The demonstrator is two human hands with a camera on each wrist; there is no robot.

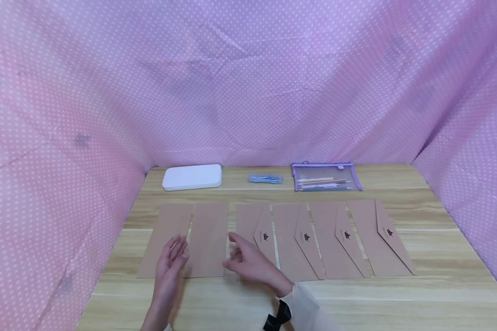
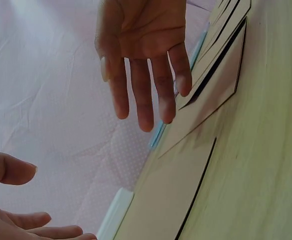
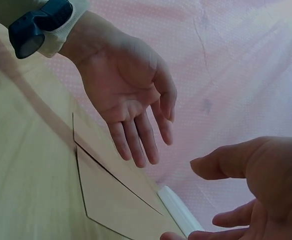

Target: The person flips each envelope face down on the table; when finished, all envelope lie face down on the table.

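Hovering above brown envelopes [image 1: 209, 239] lying lengthwise front to back, visible flaps [image 1: 310, 252] pointing left, both hands [image 1: 170, 264] [image 1: 251, 262] have relaxed fingers.

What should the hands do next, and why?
Maybe the left hand and right hand could turn over the second envelope from the left: it shows a plain side, while the four envelopes to its right show flaps with crowns. Both hands look empty.

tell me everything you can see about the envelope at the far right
The far-right envelope looks like plain brown paper. Its pointed flap is folded over along the right side, bearing a dark crown and small unreadable lettering. It lies flat on the wooden-looking table, ending the row, touching nothing else visible.
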